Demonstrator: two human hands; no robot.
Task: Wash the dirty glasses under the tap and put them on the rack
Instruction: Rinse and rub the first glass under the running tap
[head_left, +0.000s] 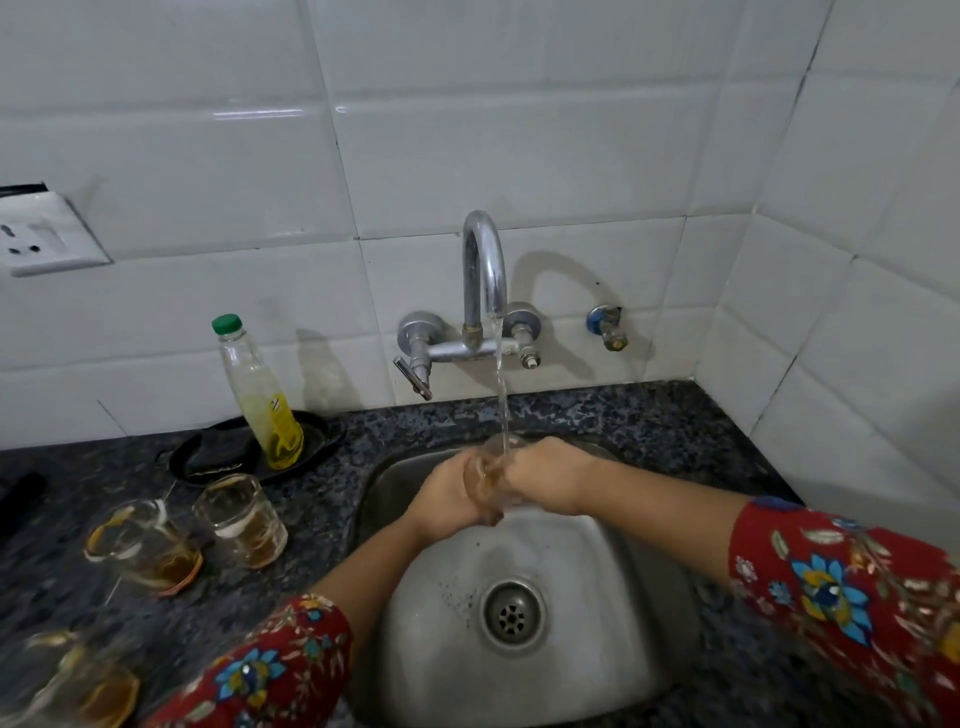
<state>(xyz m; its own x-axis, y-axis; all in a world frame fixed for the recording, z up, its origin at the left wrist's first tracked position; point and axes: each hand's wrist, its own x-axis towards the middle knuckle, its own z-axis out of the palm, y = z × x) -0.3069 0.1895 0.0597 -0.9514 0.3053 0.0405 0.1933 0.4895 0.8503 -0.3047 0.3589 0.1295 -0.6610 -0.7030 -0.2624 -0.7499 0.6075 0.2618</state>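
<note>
Water runs from the chrome tap (484, 270) into a clear glass (491, 475) held over the steel sink (587, 587). My left hand (448, 493) grips the glass from the left and my right hand (550, 480) holds it from the right. The stream falls into the glass's mouth. On the counter to the left stand two dirty glasses with brown residue, one (240, 519) nearer the sink and one (143, 545) beside it. A third dirty glass (78, 680), blurred, sits at the bottom left corner. No rack is in view.
A dish soap bottle (260, 395) with a green cap stands on a black tray (208, 457) behind the glasses. A wall socket (41, 234) is at the far left. A small blue valve (605, 325) sticks out of the tiles right of the tap.
</note>
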